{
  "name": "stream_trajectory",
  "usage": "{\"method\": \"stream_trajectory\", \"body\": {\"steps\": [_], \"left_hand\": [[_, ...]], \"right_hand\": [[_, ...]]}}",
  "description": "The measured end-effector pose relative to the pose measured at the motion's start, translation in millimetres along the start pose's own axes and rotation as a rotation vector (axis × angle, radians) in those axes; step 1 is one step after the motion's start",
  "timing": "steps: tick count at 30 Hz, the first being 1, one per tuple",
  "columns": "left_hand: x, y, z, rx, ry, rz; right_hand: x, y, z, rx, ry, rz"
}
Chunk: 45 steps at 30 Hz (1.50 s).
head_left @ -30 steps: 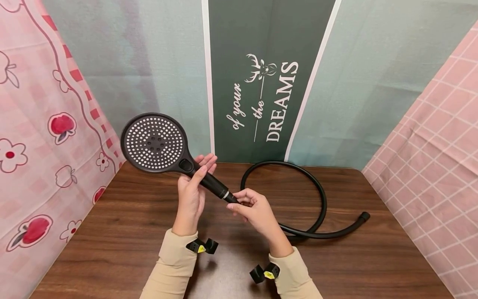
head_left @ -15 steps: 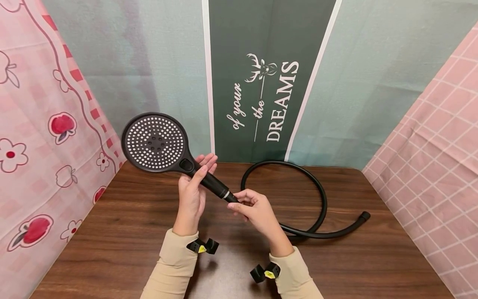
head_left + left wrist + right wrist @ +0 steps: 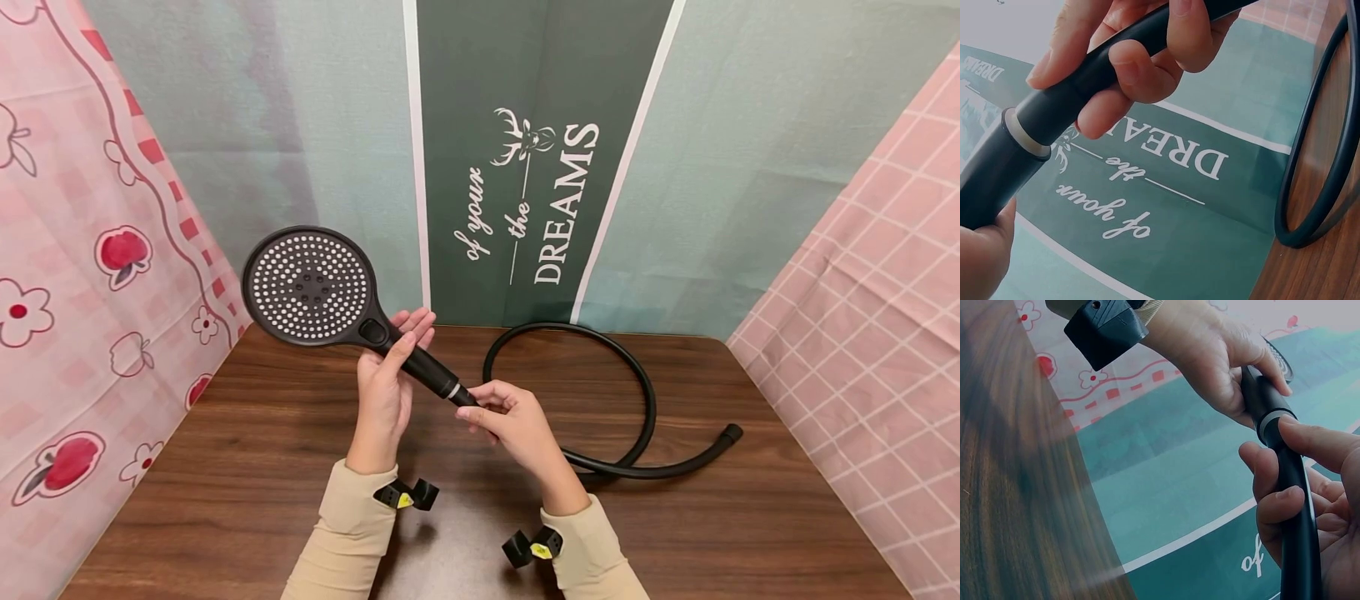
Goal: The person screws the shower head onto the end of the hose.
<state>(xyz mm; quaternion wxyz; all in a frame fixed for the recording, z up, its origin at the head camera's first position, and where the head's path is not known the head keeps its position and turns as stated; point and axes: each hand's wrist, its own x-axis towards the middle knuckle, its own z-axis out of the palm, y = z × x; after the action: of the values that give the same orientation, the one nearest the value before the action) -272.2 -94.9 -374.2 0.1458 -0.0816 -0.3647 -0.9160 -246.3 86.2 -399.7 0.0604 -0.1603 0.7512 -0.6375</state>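
Observation:
A black handheld shower head (image 3: pixel 309 287) with a round face of white nozzles is held up over the table, its face tilted toward the head camera. My left hand (image 3: pixel 384 392) grips its handle, thumb across the front and fingers behind. At the handle's lower end, my right hand (image 3: pixel 512 421) pinches the end of a black shower hose (image 3: pixel 1054 112) between thumb and curled fingers. A pale ring (image 3: pixel 1025 134) shows where handle and hose end meet in line. In the right wrist view the hose runs down through the right hand's fingers.
The rest of the hose loops on the brown wooden table (image 3: pixel 225 500), its free end (image 3: pixel 732 434) pointing right. A green cloth (image 3: pixel 517 50) with lettering hangs behind. Pink cloths stand at left (image 3: pixel 67 333) and right (image 3: pixel 885 292). Each sleeve carries a wrist camera (image 3: pixel 405 493).

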Motion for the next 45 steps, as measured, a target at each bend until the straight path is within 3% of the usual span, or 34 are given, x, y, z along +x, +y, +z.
{"method": "stream_trajectory", "body": {"steps": [45], "left_hand": [[-1.5, 1.0, -1.5, 0.01, -0.027, -0.003]], "right_hand": [[-1.3, -1.7, 0.3, -0.011, -0.021, 0.021]]}}
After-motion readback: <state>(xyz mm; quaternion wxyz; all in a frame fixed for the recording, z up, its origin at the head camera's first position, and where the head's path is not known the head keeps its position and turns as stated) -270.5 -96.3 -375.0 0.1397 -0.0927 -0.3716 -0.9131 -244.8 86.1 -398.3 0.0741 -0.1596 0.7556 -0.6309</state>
